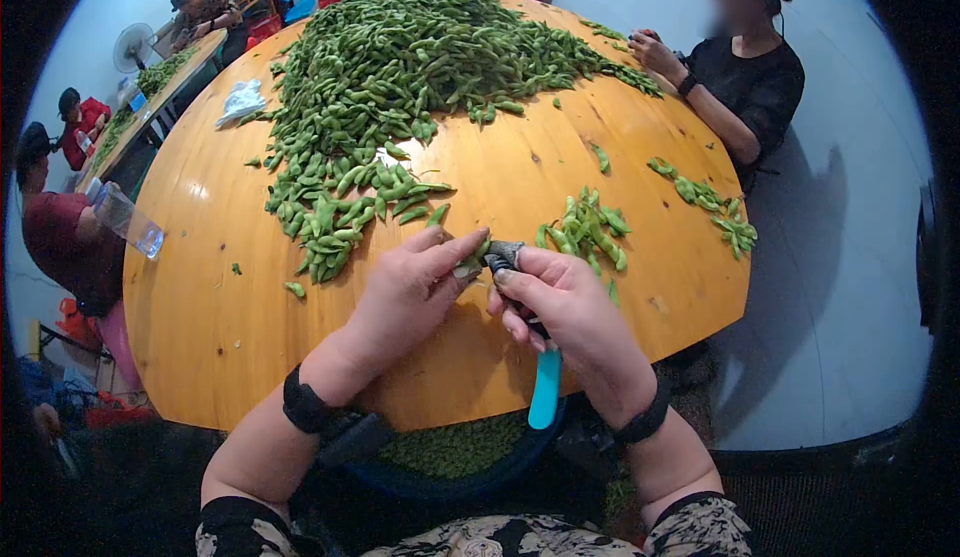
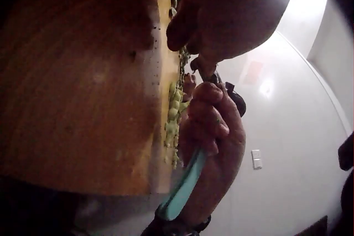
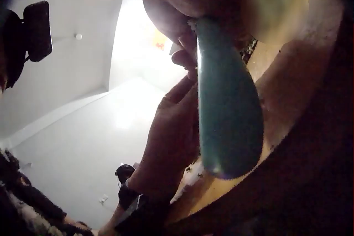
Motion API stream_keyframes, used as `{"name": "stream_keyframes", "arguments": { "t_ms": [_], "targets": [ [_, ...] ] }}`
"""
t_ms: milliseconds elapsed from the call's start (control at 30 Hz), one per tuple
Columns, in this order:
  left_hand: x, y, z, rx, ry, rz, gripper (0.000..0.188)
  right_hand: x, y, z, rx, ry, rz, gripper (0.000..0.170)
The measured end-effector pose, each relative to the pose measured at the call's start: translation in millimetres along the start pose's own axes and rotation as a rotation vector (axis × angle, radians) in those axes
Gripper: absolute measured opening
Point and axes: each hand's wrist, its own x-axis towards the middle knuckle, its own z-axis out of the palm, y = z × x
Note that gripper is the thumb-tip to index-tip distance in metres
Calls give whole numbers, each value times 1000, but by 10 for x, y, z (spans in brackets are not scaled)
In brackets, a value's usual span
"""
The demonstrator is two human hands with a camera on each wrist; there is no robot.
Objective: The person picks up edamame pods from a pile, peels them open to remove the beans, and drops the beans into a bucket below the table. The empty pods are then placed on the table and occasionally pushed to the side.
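Note:
Near the front of the wooden table, in the head view, both hands meet fingertip to fingertip. My left hand [image 1: 410, 287] pinches a green soybean pod [image 1: 474, 261] between thumb and fingers. My right hand [image 1: 570, 307] grips a tool with a turquoise handle [image 1: 544, 392]; the handle sticks out below the palm. Dark material wraps the part of the tool near the thumb, and the fingers hide its working end, so I cannot tell its kind. In the right wrist view the turquoise handle [image 3: 229, 103] fills the middle.
A big heap of soybean pods [image 1: 400, 67] covers the back of the table [image 1: 220, 327]. Smaller clusters of pods [image 1: 590, 229] lie to the right. A white packet [image 1: 240, 103] and a clear plastic container [image 1: 128, 219] sit left. Below the edge stands a tub [image 1: 545, 452] of beans. People sit around.

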Motion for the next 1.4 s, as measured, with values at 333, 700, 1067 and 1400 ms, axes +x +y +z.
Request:
{"name": "stream_keyframes", "arguments": {
  "t_ms": [333,700,1067,1400],
  "targets": [
    [7,83,-58,-703,7,-451,11,-98,98,33,-93,106,30,15],
    [26,14,-100,-806,-33,-481,19,-90,33,155,-361,131,-148,14],
    [-6,-46,-52,-142,-65,-37,49,-2,-11,125,-236,37,-104,14],
    [-18,-107,24,-33,-69,80,52,-28,-34,143,-298,58,-76,13]
  ]
}}
